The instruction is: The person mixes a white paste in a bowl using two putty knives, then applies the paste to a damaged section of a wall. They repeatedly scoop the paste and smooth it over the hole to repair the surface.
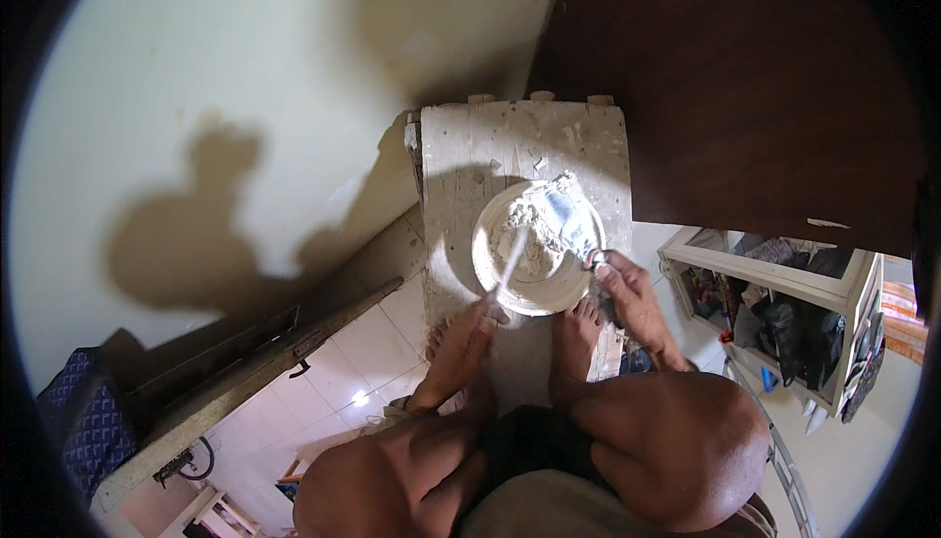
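Note:
A round white tub [554, 301] stands between my bare feet on a worn, spattered board [456, 151]. Whitish putty-like paste [534, 262] lies inside it, partly lumpy. My right hand [629, 293] is closed round the handle of a wide putty knife [567, 217]. Its bright blade slants over the tub's right side, with paste along the far edge. Closed too, my left hand [470, 332] grips a thin, pale-shafted tool [513, 256] that reaches into the tub. Paste clings at its far end, so its tip shape is unclear.
A pale wall [245, 68] rises at left, a dark brown panel [745, 87] at far right. Below right stands a white-framed cabinet [843, 293] holding bags and cloth. A wooden ledge [245, 381] runs along the left, above floor tiles [348, 366].

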Demonstrator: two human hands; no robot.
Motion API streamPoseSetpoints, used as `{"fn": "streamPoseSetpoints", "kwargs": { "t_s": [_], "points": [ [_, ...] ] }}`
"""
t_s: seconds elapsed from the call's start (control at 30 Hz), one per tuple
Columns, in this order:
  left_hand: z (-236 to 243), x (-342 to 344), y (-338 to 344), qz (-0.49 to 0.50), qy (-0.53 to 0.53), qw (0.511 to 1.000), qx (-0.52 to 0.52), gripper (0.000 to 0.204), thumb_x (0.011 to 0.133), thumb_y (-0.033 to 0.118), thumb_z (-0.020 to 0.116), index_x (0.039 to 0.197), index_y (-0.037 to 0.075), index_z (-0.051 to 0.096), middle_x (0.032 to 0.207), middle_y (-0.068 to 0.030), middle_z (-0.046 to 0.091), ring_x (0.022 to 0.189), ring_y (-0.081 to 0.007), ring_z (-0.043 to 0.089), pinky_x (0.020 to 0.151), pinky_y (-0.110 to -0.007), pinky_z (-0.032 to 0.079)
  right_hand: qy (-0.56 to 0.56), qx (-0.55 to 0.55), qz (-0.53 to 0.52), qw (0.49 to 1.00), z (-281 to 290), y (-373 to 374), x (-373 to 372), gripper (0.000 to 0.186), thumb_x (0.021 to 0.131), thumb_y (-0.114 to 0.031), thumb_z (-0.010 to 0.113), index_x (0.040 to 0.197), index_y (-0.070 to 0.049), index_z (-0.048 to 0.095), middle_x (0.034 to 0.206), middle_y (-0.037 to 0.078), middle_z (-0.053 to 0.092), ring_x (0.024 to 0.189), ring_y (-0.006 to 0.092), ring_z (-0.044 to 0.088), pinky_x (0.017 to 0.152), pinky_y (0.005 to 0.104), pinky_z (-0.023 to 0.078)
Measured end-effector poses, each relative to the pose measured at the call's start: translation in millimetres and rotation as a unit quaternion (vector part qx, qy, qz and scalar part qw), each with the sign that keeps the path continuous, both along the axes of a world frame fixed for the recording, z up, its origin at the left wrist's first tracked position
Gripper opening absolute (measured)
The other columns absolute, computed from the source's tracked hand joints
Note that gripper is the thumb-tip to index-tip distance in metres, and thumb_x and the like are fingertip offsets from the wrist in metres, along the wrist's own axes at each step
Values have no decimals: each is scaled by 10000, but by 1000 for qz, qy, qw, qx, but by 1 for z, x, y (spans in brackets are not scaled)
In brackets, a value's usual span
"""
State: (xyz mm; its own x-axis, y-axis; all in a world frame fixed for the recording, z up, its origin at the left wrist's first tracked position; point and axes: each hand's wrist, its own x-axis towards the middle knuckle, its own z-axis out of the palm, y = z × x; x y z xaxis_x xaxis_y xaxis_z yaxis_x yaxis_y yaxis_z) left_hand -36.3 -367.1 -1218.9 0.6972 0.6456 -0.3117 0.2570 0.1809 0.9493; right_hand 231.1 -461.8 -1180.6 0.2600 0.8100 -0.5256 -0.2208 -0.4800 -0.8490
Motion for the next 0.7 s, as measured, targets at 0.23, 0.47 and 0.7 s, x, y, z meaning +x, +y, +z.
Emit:
{"fn": "streamPoseSetpoints", "kwargs": {
  "t_s": [0.23,0.47,0.7],
  "points": [
    [-25,11,39,175,39,982,61,532,974,186,550,1412,-68,385,1045,-61,527,924,-129,520,826,-282,452,-523,-43,276,805,38,8,33,282,904,-257,612,1038,-11,646,916,191,698,791,363,679,708,426,532],
    [-62,32,36,266,-10,961,-71,562,889,161,643,1362,-64,438,936,-30,578,769,-82,514,674,-238,441,-611,-9,392,688,22,40,17,161,862,-194,605,865,-39,648,743,139,672,644,313,676,577,409,529],
    [-54,40,33,316,-87,921,-212,449,852,32,655,1270,-1,493,911,3,532,669,-48,469,513,-208,398,-616,41,436,655,13,55,16,127,849,-168,595,843,-45,628,734,109,671,637,292,679,574,397,539]
  ]
}}
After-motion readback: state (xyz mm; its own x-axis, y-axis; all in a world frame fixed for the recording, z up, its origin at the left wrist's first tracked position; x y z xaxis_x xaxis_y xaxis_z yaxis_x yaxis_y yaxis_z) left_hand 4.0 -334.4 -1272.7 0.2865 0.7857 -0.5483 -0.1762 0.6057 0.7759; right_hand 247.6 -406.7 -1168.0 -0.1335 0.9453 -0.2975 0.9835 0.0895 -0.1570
